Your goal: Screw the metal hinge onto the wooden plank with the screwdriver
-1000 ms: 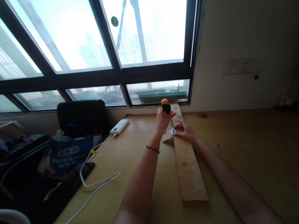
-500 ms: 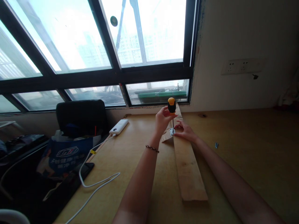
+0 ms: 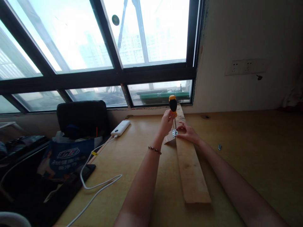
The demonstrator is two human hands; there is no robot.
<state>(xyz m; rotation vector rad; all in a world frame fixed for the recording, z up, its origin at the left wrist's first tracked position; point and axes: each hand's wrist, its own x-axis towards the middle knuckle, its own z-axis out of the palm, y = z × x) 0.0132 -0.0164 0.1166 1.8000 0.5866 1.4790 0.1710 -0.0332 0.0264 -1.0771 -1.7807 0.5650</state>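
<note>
My left hand is closed around the lower handle of a screwdriver with a yellow and black grip. The screwdriver stands nearly upright, its shaft running down to a small silver hinge. That hinge lies across the left edge of a long wooden board and a smaller wood piece beside it. My right hand rests on the board, thumb and index finger curled at the hinge's right side. Whether a screw is between those fingertips is too small to tell.
Two screws lie on the table to the right. A white power bank with a white cable is at the left. Beyond the table's left edge stand a black chair and a blue bag.
My left fingers have shifted their grip on the screwdriver handle, whose top has moved slightly up and left. My right hand, the hinge and the board stay in place.
</note>
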